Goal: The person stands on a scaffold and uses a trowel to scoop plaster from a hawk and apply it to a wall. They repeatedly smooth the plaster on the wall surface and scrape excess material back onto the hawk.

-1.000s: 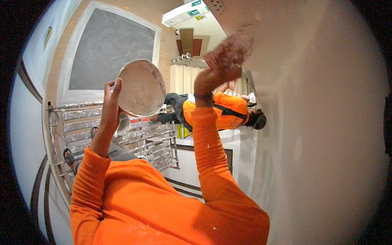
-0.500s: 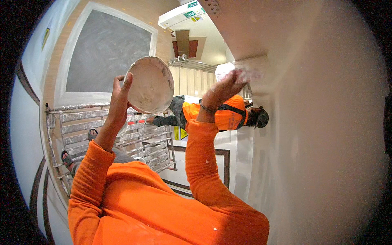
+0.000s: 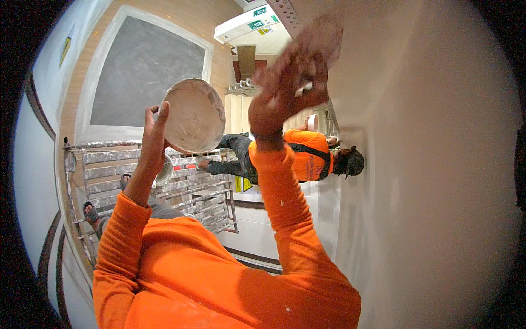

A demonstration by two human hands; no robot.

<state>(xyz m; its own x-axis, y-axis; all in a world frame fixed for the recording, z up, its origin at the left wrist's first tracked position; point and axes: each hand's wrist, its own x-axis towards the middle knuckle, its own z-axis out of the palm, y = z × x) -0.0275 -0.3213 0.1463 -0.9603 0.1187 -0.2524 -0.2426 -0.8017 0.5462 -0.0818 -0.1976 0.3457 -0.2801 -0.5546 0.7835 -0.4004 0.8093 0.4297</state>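
My left hand (image 3: 155, 129) grips the rim of a round bowl (image 3: 193, 116), thumb over the edge. Pinkish-beige paste coats the bowl's inside. Raised close to the smooth pale surface (image 3: 433, 142), my right hand (image 3: 290, 93) has its fingers curled round a flat, blade-like tool (image 3: 318, 41). Motion smears this tool, so its exact kind is unclear. A small white bit shows between those fingers.
A paint-spattered slatted platform (image 3: 112, 170) lies below, with my sandalled feet on it. Beyond my right arm, a co-worker in an orange vest (image 3: 307, 156) holds a small white container (image 3: 313, 123). A grey framed panel (image 3: 150, 71) and a green-and-white sign box (image 3: 246, 24) are farther off.
My right hand has swung up and slightly left with the tool. The bowl in my left hand has shifted a little left. A white container now shows at the co-worker's hand.
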